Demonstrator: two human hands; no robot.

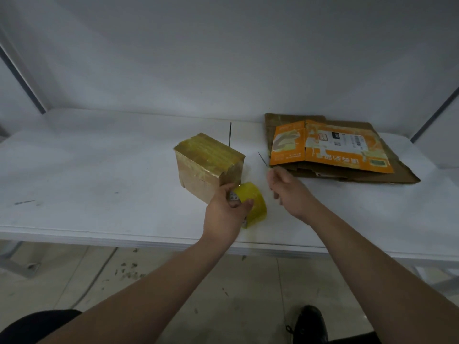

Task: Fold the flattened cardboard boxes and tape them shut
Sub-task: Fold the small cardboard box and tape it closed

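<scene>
Though one box [208, 165] near the middle of the table [99, 170] already stands folded and wrapped in yellowish tape, I judge the job only partly done. My left hand [223, 212] grips the tape roll [253, 207] just beside that box. My right hand [289, 189] hovers, fingers loosely curled; whether it pinches anything I cannot tell. Flattened boxes [330, 145] lie stacked toward the back right, not yet folded; the orange one carries upside-down Chinese print and a barcode label, too small to read
</scene>
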